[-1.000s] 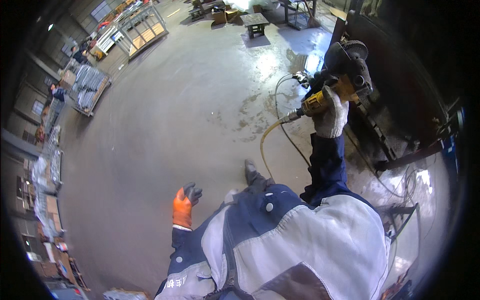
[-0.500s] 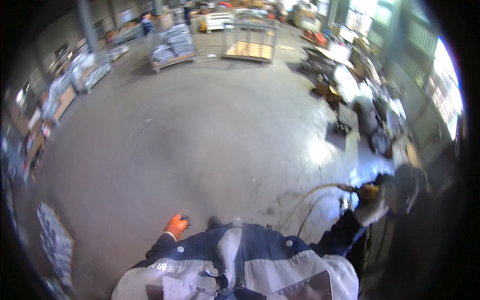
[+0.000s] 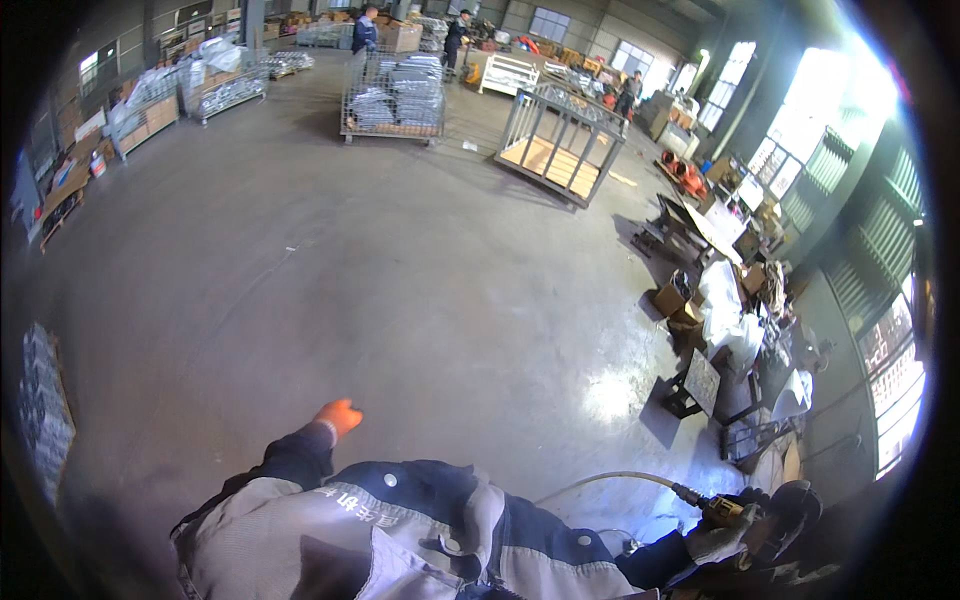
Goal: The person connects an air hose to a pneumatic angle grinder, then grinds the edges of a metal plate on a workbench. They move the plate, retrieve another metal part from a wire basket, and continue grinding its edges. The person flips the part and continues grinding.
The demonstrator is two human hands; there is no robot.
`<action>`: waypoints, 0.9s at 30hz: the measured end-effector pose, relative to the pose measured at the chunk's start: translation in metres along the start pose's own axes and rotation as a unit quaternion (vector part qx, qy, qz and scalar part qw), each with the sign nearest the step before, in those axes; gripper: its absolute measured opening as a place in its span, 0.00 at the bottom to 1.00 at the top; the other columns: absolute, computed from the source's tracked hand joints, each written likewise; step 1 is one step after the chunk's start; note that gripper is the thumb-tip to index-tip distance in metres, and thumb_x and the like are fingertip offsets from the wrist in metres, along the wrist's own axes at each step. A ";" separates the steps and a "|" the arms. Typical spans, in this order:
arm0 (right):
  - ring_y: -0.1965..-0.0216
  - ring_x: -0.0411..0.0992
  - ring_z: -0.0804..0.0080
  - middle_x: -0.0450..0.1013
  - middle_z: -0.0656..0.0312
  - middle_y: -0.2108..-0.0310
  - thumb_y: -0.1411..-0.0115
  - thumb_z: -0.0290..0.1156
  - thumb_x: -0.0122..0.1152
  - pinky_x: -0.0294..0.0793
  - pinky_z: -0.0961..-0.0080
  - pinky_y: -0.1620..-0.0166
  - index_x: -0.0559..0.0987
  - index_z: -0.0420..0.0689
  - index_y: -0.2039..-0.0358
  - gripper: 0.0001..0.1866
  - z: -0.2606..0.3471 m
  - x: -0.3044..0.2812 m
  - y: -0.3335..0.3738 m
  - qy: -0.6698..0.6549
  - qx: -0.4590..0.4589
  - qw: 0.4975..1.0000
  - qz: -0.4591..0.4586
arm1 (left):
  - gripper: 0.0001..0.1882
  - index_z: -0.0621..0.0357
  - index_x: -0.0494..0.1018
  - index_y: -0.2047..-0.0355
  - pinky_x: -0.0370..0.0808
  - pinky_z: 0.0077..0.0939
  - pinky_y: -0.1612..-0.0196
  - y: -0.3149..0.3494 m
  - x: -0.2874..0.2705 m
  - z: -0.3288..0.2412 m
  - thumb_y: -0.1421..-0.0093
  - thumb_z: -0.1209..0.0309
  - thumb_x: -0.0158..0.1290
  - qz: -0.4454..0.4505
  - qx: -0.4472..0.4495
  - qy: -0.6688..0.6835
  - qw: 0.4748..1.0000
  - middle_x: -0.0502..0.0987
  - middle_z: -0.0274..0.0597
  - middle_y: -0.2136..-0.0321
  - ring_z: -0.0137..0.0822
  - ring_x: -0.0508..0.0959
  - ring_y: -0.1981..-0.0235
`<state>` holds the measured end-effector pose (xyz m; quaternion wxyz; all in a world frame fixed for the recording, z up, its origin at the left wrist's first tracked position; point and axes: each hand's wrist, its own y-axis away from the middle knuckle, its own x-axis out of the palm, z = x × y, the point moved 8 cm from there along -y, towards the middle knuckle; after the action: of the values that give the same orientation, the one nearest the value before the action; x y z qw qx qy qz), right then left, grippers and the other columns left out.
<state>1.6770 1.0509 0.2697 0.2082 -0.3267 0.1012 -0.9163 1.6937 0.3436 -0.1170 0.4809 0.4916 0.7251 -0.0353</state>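
a gloved right hand (image 3: 718, 541) is wrapped around a yellow hose-fed grinder (image 3: 724, 511) at lower right of the frame, long axis running rightward from hose (image 3: 625, 475) to disc (image 3: 799, 508), while the orange-gloved left hand (image 3: 340, 417), lower left of center, lies well apart, its finger curl unclear.

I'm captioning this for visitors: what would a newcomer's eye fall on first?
Probably the orange glove on the left hand, bright against the grey floor at lower left. Next, the yellow-bodied power tool with its hose, gripped in the right hand at lower right. Then perhaps the grey-framed cart with a wooden base, upper right of centre.
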 end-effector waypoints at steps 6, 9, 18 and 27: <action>0.73 0.74 0.68 0.74 0.57 0.69 0.45 0.30 0.64 0.78 0.71 0.73 0.75 0.36 0.60 0.15 -0.093 0.068 -0.021 0.025 0.012 0.999 -0.019 | 0.24 0.62 0.74 0.58 0.71 0.40 0.55 -0.144 -0.007 -0.191 0.45 0.54 0.50 0.069 0.120 0.162 0.977 0.78 0.55 0.61 0.53 0.76 0.58; 0.73 0.74 0.69 0.73 0.57 0.70 0.45 0.30 0.64 0.78 0.71 0.73 0.75 0.36 0.59 0.16 -0.153 0.109 -0.042 0.029 0.022 0.999 -0.017 | 0.23 0.61 0.74 0.60 0.71 0.41 0.55 -0.217 0.006 -0.243 0.45 0.54 0.50 0.065 0.125 0.161 0.977 0.78 0.56 0.61 0.54 0.76 0.58; 0.74 0.73 0.70 0.73 0.58 0.69 0.45 0.31 0.65 0.77 0.72 0.74 0.72 0.37 0.57 0.19 -0.352 0.289 -0.126 0.067 0.120 0.989 0.060 | 0.17 0.58 0.76 0.59 0.76 0.43 0.59 -0.356 0.066 -0.191 0.44 0.62 0.49 0.189 0.047 -0.151 0.969 0.78 0.58 0.62 0.54 0.80 0.62; 0.70 0.75 0.66 0.75 0.58 0.67 0.49 0.29 0.64 0.76 0.71 0.69 0.73 0.38 0.56 0.19 -0.540 0.510 -0.163 0.081 0.148 0.949 0.266 | 0.12 0.58 0.76 0.61 0.75 0.44 0.54 -0.457 0.108 -0.175 0.47 0.72 0.52 0.247 -0.048 -0.249 0.935 0.76 0.57 0.58 0.56 0.77 0.56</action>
<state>0.9229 0.9947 0.1918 0.4820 -0.1779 0.0641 -0.8555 1.2308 0.2734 -0.2953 0.6628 0.6069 0.4386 -0.0017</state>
